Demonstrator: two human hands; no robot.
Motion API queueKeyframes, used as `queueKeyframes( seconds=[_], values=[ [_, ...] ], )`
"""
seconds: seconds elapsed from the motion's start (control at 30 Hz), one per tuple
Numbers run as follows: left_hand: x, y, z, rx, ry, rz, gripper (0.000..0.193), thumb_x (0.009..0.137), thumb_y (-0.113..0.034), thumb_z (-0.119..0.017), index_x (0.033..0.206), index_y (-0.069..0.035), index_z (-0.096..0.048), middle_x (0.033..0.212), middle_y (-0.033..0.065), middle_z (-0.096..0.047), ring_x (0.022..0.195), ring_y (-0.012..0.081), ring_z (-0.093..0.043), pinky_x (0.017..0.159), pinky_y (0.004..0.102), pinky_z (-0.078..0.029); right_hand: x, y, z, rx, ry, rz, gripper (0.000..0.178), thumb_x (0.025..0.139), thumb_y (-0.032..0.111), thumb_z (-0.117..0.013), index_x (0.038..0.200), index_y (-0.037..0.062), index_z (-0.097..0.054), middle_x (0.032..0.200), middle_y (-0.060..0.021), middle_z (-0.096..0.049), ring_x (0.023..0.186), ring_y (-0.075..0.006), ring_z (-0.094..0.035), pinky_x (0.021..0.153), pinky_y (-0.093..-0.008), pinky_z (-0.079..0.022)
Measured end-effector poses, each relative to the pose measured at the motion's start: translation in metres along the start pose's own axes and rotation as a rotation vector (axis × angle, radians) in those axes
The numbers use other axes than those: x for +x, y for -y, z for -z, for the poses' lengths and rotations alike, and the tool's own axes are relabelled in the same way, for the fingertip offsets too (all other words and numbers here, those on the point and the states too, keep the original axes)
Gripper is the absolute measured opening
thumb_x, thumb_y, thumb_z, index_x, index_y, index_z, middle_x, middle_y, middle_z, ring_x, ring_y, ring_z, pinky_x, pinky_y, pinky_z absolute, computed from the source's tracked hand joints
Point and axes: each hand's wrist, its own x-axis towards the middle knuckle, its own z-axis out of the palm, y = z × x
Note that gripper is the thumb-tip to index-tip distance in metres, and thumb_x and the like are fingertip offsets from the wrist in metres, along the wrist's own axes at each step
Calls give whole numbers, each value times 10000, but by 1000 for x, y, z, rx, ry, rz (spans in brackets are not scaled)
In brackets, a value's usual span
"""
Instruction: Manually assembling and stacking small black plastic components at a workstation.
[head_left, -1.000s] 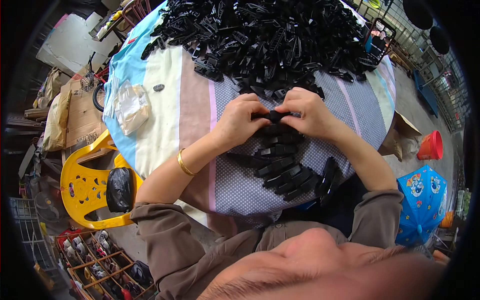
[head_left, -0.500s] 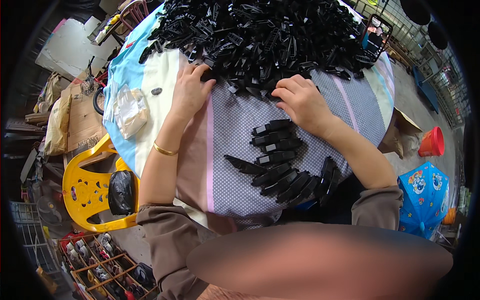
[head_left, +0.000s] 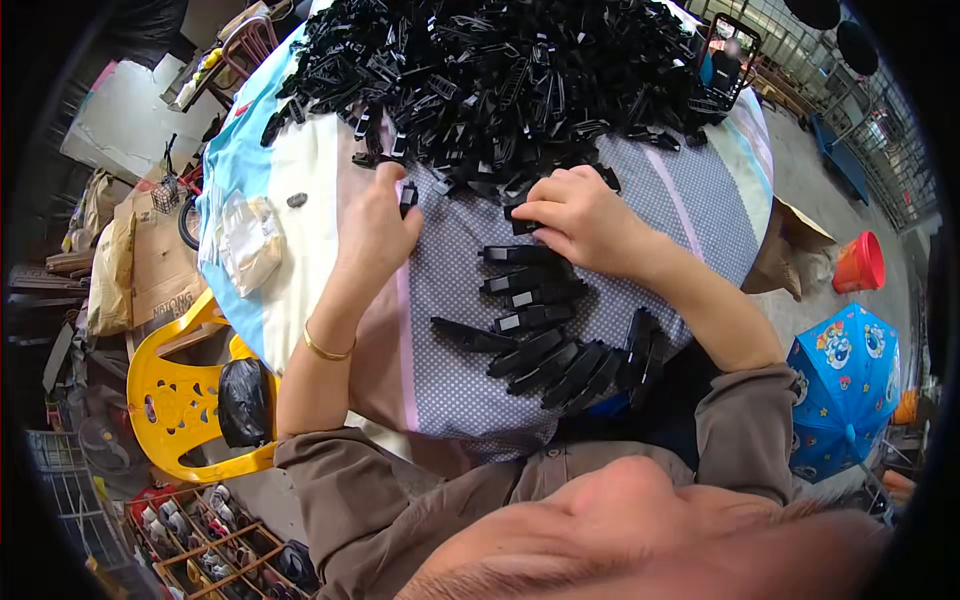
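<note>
Clock centered on the cloth-covered tabletop [head_left: 310, 245], person seated at 6. L hand [head_left: 375, 222] is at approx 9–10 o'clock, fingers curled, small black piece [head_left: 408, 197] pinched btwn thumb & index finger. R hand [head_left: 572, 218] is at approx 2–3 o'clock, close to ctr, thumb & fingers closed on another black part [head_left: 522, 226]; its exact shape is mostly hidden by the fingers.

Big heap of black pieces [head_left: 510, 80] fills the 11-to-1 o'clock side, its near edge just beyond both hands. Curved row of black clips [head_left: 535, 318] sits at approx 5 o'clock, below the R hand, most lying side by side; one pc. [head_left: 470, 335] sticks out twd 8 from the rest.

Phone [head_left: 728, 62] stands tilted at approx 2, beside the heap. Clear plastic bag [head_left: 250, 240] at 9, w/ small gray object [head_left: 297, 200] near it. Off the table: yellow chair [head_left: 165, 400] at 8 w/ black bag [head_left: 245, 402] on it, red bucket [head_left: 860, 262] at 3, blue umbrella [head_left: 845, 385] at 4.
</note>
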Motion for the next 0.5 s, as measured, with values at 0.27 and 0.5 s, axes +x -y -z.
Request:
queueKeyframes(
  seconds=[0.27,0.5],
  values=[
    [5,2,11,-192,396,120,360,852,-128,-545,1199,-43,-582,755,173,-627,639,275,-621,639,373,-497,0,-4,-2,-127,-77,-86,284,766,88,-674,1041,51,-614,960,-62,-646,897,-230,-599,816,-354,-420],
    [-1,18,13,-45,298,-291,376,770,-52,-687,1142,-91,-644,828,94,-573,795,213,-598,700,330,-492,3,10,1,269,42,-59,288,799,79,-658,1085,44,-642,962,-88,-665,893,-263,-611,816,-367,-460]
  ],
)
